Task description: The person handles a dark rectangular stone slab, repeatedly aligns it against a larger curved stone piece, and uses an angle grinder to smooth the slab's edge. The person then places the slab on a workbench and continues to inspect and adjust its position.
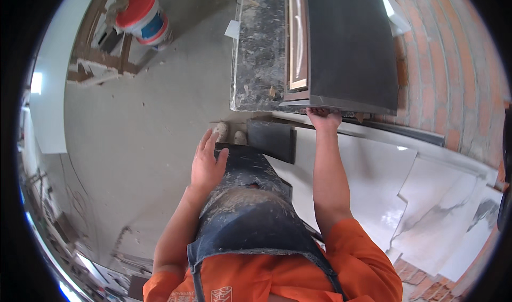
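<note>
My right hand (324, 119) reaches forward with its fingers curled at the near lower edge of a dark grey box-like unit (352, 46); the fingertips are partly hidden there. A light, wood-edged frame (297, 35) runs along the unit's left side. Beneath the unit is a paint-spattered work surface (260, 51). My left hand (208, 163) hangs in the air in front of my dark, stained apron (250, 211), fingers stretched out and holding nothing. Just below the work surface, a small dark panel (271, 139) stands by my shoes (222, 131).
White marbled slabs (362, 166) lean along the right, by a bare brick wall (448, 62). Red-lidded buckets (141, 17) and a wooden frame (88, 59) stand at the far left. A tall white panel (50, 105) borders the grey floor (144, 121).
</note>
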### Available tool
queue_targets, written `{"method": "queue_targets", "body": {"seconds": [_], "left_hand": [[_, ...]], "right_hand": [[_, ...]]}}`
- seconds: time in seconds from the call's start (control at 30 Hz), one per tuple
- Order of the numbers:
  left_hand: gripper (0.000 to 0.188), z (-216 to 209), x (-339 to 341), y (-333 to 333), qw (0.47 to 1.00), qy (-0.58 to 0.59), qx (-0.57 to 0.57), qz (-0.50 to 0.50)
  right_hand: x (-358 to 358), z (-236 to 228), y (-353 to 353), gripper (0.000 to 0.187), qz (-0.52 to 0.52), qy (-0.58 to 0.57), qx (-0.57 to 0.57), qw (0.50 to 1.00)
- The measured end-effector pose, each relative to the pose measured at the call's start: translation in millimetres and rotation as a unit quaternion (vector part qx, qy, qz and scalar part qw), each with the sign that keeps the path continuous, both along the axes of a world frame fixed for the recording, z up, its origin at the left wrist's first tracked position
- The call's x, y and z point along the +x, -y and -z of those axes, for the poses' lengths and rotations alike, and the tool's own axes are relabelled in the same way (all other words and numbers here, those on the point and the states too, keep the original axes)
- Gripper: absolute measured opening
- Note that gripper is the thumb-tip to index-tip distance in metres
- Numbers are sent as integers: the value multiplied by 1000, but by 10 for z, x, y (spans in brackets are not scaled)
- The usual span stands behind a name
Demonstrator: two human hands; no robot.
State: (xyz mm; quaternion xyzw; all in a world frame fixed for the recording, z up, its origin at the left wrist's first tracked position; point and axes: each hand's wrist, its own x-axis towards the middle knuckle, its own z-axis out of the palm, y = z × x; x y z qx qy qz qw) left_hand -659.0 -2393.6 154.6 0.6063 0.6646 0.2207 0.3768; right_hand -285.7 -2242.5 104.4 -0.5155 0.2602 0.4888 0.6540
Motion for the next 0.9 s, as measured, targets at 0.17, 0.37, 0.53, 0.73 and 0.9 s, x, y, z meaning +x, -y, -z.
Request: {"method": "queue_targets", "body": {"seconds": [0.17, 0.37, 0.53, 0.73, 0.9], "left_hand": [[52, 281, -165, 217, 997, 13, -33, -64], [48, 677, -394, 406, 993, 30, -48, -100], [48, 827, -486, 342, 990, 30, -87, -107], [46, 917, -501, 190, 988, 47, -97, -115], [47, 931, -516, 71, 983, 66, -118, -120]], "right_hand": [[-82, -44, -76, 57, -8, 43, -11, 999], [-399, -393, -161, 68, -82, 2, 105, 991], [-357, -293, -224, 69, -163, 68, 118, 977], [-134, -43, -210, 61, -252, 130, 155, 946], [87, 199, -110, 62, -353, 283, 184, 873]]}}
